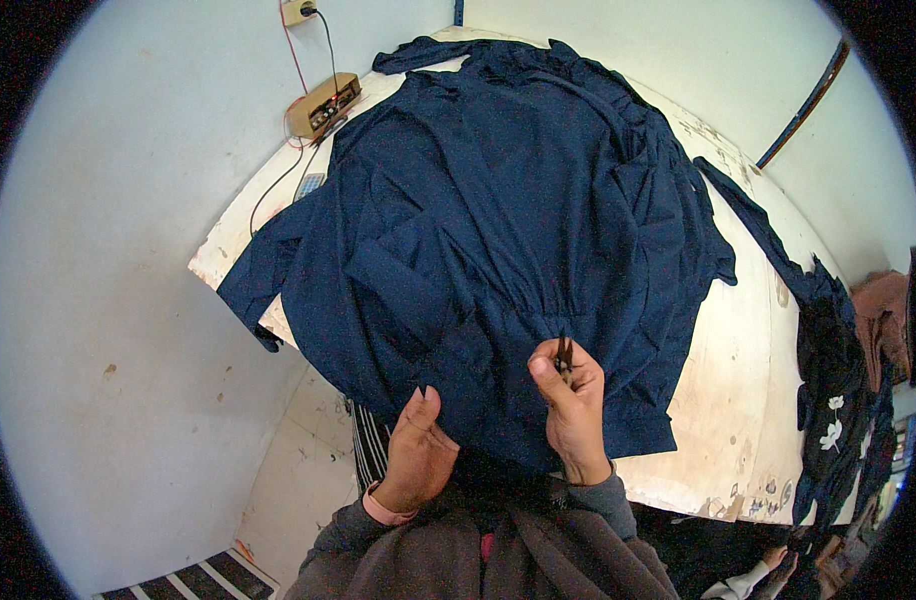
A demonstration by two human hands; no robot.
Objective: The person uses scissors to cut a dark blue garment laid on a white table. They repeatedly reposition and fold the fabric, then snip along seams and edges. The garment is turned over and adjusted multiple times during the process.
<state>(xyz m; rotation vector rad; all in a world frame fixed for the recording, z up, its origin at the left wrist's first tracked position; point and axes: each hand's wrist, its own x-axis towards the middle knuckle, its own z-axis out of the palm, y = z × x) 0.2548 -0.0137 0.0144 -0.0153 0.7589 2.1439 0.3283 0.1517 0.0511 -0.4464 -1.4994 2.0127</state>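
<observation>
A large navy garment [488, 170] with gathers and a wide band along its near edge is spread over the table. My left hand [418, 450], a pink band at its wrist, is closed at the garment's near left edge, with thumb and fingers pinching the cloth. Further right, my right hand [575, 410] lies over the garment's near part, its fingers wrapped round small dark thread snips [564, 362]. The blades point away from me, toward the gathers. The snips' handles are mostly hidden in the palm.
A pale, worn wooden table [738, 400] carries the garment. At the far left stands a brown electrical box [325, 105] with cables. Dark clothes with white flowers [831, 436] hang over the right edge. Another person's hand [775, 557] shows at lower right. A wall [128, 250] borders the left.
</observation>
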